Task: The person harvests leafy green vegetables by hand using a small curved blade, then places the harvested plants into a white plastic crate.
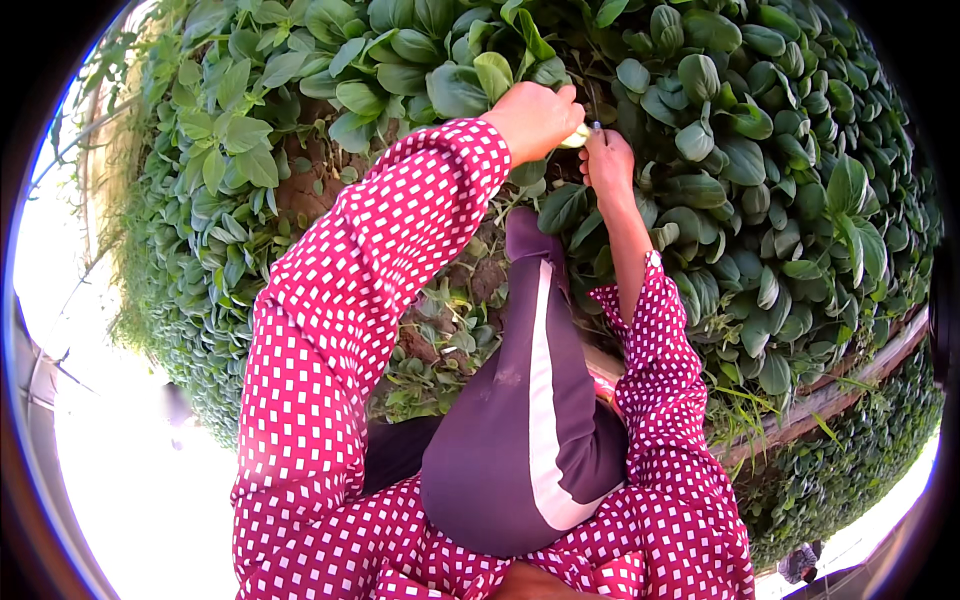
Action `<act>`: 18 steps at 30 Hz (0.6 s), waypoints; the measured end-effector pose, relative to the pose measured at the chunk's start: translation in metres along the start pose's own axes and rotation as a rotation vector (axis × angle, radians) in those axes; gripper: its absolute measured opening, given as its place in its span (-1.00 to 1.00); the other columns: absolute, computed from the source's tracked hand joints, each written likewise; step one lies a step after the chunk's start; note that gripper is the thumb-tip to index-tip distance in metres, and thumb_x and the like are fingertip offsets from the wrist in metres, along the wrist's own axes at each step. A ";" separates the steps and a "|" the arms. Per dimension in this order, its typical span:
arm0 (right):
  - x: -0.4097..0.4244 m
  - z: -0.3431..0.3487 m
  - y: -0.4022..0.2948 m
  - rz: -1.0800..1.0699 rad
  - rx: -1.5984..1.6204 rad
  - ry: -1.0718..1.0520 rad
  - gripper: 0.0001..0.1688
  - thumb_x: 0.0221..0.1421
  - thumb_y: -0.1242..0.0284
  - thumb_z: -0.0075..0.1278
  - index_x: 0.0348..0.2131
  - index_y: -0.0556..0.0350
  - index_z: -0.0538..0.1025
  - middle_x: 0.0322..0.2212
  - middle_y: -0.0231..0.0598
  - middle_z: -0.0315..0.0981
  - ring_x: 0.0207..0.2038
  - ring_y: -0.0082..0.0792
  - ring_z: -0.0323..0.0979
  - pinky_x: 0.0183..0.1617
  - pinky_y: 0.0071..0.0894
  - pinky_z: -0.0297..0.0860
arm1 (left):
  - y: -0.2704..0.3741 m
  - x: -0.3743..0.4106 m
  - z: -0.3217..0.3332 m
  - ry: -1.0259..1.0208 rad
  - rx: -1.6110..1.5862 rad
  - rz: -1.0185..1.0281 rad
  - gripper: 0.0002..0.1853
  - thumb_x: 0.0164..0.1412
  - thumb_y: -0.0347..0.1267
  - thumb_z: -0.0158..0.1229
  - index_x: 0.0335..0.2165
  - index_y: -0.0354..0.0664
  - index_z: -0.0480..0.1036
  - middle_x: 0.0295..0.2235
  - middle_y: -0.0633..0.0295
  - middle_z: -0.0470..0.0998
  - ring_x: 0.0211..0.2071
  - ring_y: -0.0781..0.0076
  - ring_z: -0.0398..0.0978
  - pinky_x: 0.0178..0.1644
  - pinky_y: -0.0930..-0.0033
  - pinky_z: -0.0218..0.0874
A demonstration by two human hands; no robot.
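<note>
My left hand point(534, 120) is closed around the pale stem base of a leafy green plant point(459, 88), whose broad leaves spread out to the left and above the hand. Close beside it, my right hand point(609, 161) grips a small tool point(595, 124); a short metallic part shows above the fingers, and the rest is hidden in the fist. The pale stem base point(576, 137) lies between the two hands. Whether the tool touches it I cannot tell.
Dense leafy greens point(720, 150) grow on the right and upper left. Bare soil point(304, 191) shows between plants. My bent leg point(517, 420) and shoe point(531, 236) are below the hands. A pale raised edge point(825, 409) crosses the right side. Another person point(799, 562) is far off at lower right.
</note>
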State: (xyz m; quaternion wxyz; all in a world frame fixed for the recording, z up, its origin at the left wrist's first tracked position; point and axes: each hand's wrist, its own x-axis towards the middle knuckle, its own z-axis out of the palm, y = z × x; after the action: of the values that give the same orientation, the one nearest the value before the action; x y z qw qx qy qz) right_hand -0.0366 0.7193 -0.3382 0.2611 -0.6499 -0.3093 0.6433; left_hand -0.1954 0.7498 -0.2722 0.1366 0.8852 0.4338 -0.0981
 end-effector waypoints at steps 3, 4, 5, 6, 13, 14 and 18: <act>0.008 0.011 -0.004 0.035 -0.006 -0.072 -0.67 0.23 0.23 -0.08 -0.38 0.16 0.42 -0.58 -0.38 0.34 -0.64 -0.61 0.26 -0.65 -0.57 0.19 | -0.024 0.006 0.006 -0.080 0.288 -0.167 -0.67 -0.07 -0.49 0.20 -0.23 -0.25 0.44 0.18 -0.20 0.23 -0.43 0.20 0.62 -0.39 0.30 0.45; 0.015 0.011 -0.002 0.021 -0.006 -0.091 -0.68 0.25 0.23 -0.09 -0.38 0.15 0.39 -0.58 -0.37 0.33 -0.66 -0.61 0.25 -0.65 -0.57 0.19 | -0.030 0.005 0.005 -0.105 0.306 -0.198 -0.67 -0.08 -0.48 0.22 -0.23 -0.24 0.44 0.19 -0.20 0.21 -0.44 0.21 0.62 -0.39 0.30 0.45; 0.021 0.011 0.001 0.029 0.017 -0.091 -0.68 0.25 0.24 -0.10 -0.37 0.14 0.39 -0.58 -0.37 0.33 -0.66 -0.61 0.24 -0.66 -0.57 0.19 | -0.036 0.002 0.005 -0.130 0.323 -0.231 -0.66 -0.09 -0.48 0.23 -0.23 -0.23 0.45 0.21 -0.19 0.20 -0.46 0.22 0.62 -0.40 0.31 0.45; 0.027 0.019 0.002 0.032 0.046 -0.107 -0.69 0.25 0.24 -0.10 -0.37 0.14 0.38 -0.58 -0.37 0.32 -0.67 -0.60 0.23 -0.66 -0.57 0.19 | -0.048 -0.006 0.012 -0.144 0.307 -0.236 -0.66 -0.10 -0.48 0.24 -0.24 -0.22 0.45 0.20 -0.20 0.20 -0.46 0.20 0.62 -0.41 0.31 0.44; 0.056 0.031 0.007 0.119 0.094 -0.163 -0.68 0.25 0.22 -0.10 -0.33 0.14 0.38 -0.62 -0.36 0.33 -0.68 -0.56 0.25 -0.67 -0.51 0.22 | -0.056 -0.032 0.030 -0.021 0.173 -0.263 -0.72 -0.17 -0.58 0.21 -0.36 -0.31 0.39 0.23 -0.15 0.15 -0.51 0.08 0.59 -0.45 0.22 0.43; 0.059 0.029 0.009 0.137 0.099 -0.171 -0.68 0.25 0.22 -0.09 -0.33 0.13 0.38 -0.62 -0.35 0.33 -0.68 -0.56 0.24 -0.67 -0.51 0.21 | -0.056 -0.032 0.032 -0.029 0.153 -0.284 -0.72 -0.17 -0.59 0.20 -0.36 -0.33 0.38 0.23 -0.14 0.15 -0.50 0.07 0.59 -0.43 0.19 0.43; 0.070 0.022 0.009 0.213 0.144 -0.231 -0.71 0.24 0.23 -0.07 -0.32 0.10 0.39 -0.62 -0.35 0.32 -0.70 -0.56 0.19 -0.71 -0.51 0.14 | -0.060 -0.033 0.035 -0.027 0.135 -0.300 -0.72 -0.14 -0.59 0.16 -0.33 -0.35 0.38 0.23 -0.05 0.18 -0.48 0.04 0.58 -0.40 0.15 0.43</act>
State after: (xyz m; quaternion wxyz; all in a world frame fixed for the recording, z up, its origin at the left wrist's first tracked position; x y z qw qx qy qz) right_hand -0.0592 0.7637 -0.3927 0.2001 -0.5801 -0.2198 0.7584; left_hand -0.2652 0.7491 -0.3050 0.0665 0.8163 0.5515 -0.1583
